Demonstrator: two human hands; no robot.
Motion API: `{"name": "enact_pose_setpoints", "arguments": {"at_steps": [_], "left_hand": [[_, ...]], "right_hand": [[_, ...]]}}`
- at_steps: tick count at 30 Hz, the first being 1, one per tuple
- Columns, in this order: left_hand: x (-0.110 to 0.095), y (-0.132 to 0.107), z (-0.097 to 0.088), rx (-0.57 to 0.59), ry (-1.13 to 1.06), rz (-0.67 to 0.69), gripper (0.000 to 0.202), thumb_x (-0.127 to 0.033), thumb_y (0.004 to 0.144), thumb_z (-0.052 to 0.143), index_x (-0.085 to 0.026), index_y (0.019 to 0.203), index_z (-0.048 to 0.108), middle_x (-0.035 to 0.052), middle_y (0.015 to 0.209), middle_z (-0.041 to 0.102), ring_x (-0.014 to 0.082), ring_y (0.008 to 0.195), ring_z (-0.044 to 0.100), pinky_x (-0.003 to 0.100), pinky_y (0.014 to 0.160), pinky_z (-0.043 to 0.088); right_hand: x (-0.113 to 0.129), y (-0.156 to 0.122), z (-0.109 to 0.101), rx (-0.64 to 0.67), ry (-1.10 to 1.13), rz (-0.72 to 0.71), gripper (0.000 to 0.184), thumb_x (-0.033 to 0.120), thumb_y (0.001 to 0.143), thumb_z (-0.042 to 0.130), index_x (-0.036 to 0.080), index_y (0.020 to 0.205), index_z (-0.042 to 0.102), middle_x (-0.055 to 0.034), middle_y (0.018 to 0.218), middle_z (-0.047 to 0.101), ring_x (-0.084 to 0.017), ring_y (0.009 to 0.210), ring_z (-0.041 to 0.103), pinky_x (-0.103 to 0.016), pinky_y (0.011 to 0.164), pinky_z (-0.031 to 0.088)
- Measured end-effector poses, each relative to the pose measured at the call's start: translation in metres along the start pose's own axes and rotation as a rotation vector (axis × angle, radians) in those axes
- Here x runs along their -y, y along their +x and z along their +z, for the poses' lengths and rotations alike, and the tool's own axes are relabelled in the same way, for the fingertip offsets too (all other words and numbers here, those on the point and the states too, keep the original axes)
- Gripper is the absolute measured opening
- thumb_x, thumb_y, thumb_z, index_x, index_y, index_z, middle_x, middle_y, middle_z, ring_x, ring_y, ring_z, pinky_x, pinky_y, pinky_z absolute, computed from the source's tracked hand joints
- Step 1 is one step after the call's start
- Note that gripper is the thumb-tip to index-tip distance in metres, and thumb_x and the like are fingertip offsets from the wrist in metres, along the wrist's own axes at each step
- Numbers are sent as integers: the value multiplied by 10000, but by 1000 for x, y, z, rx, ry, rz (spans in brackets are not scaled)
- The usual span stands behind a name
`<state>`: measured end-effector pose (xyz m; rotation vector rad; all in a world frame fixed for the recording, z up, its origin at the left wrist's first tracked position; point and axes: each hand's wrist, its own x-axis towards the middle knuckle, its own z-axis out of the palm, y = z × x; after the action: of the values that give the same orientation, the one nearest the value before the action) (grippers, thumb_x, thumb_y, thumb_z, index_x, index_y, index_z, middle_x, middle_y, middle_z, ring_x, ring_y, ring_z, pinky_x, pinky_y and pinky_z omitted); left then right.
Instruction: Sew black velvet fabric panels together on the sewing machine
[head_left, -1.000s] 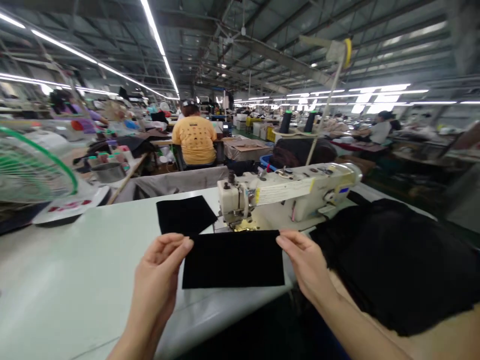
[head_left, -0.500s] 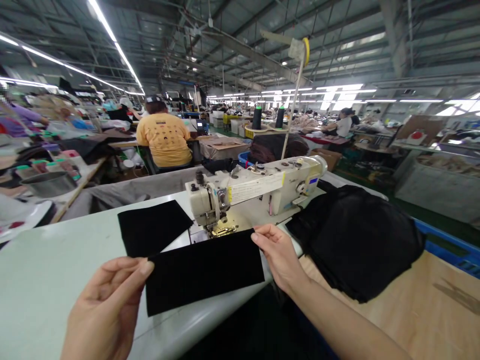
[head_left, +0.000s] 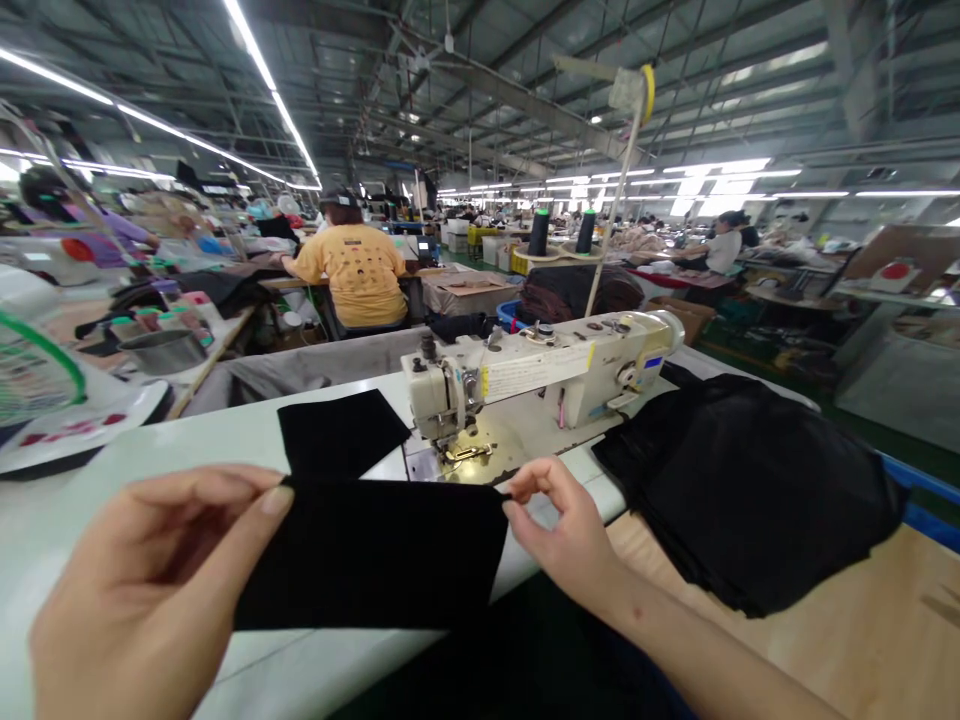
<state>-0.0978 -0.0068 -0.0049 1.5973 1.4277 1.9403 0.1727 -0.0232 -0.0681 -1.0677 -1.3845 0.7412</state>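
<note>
A rectangular piece of black fabric [head_left: 375, 560] hangs between my two hands in front of the sewing machine. My left hand [head_left: 161, 570] pinches its upper left corner between thumb and fingers. At the upper right corner, my right hand [head_left: 559, 525] grips the cloth with thumb and fingertips. Behind it, another black fabric piece [head_left: 341, 430] lies on the pale table [head_left: 187, 440], left of the needle area. The sewing machine [head_left: 540, 370] stands just beyond the held cloth, its needle plate lit yellow.
To the right, a stack of black fabric pieces [head_left: 750, 490] rests on a wooden board [head_left: 840, 650] beside a blue crate [head_left: 930, 520]. Two black thread cones [head_left: 538, 233] stand behind the machine. A person in a yellow shirt [head_left: 352, 270] sits ahead; a green-rimmed fan [head_left: 45, 355] is at left.
Both hands still hold the fabric. The left hand has risen and come closer to the camera, so the cloth's top edge is now nearly level. The view has shifted slightly left.
</note>
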Motion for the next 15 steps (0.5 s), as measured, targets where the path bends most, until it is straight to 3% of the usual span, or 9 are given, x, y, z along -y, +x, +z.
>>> {"name": "enact_pose_setpoints", "arguments": {"at_steps": [2,4,6,7,9,11,15], "left_hand": [[-14,25,5,140,216,143,182,-381,720,723,-249,784,616,-35,824,665,168,777,607,294,763,494],[-12,46,22,430,434,192,107,-344,776,615,-238,774,601,-19,777,650,182,740,590,315,728,479],[12,57,47,755,500,96,27,-234,753,558,-219,743,578,-8,728,639,182,709,579,301,682,456],[30,56,60,827,501,53,30,-186,711,563,-213,710,576,-12,680,630,174,659,571,288,639,443],[71,44,84,892,492,0,91,-122,654,575,-209,639,554,-26,616,609,159,608,564,266,598,431],[107,25,102,903,472,-33,124,-91,642,576,-208,624,539,-29,616,602,152,611,565,257,602,433],[141,-6,115,822,454,-86,168,-114,681,602,-214,624,480,-24,653,572,159,657,556,265,630,430]], "right_hand": [[3,-13,7,140,-162,-112,184,108,747,624,233,880,598,13,816,647,-155,767,607,-284,752,482],[0,-26,15,291,-210,-127,185,84,757,596,225,877,595,17,800,639,-147,746,605,-269,722,480],[-11,-36,24,404,-197,-64,161,72,788,573,217,851,606,19,777,642,-140,729,615,-256,700,484],[-19,-40,27,446,-193,-25,158,67,804,565,213,836,615,18,769,650,-140,728,625,-252,698,488],[-38,-45,31,505,-208,23,173,50,817,566,206,837,637,9,778,672,-144,733,646,-253,702,501],[-56,-47,30,558,-273,-21,206,22,812,570,198,883,650,-12,826,694,-160,768,664,-267,726,515],[-77,-44,19,628,-465,-314,246,-13,826,533,177,951,626,-56,876,694,-202,822,657,-314,755,522]]}}
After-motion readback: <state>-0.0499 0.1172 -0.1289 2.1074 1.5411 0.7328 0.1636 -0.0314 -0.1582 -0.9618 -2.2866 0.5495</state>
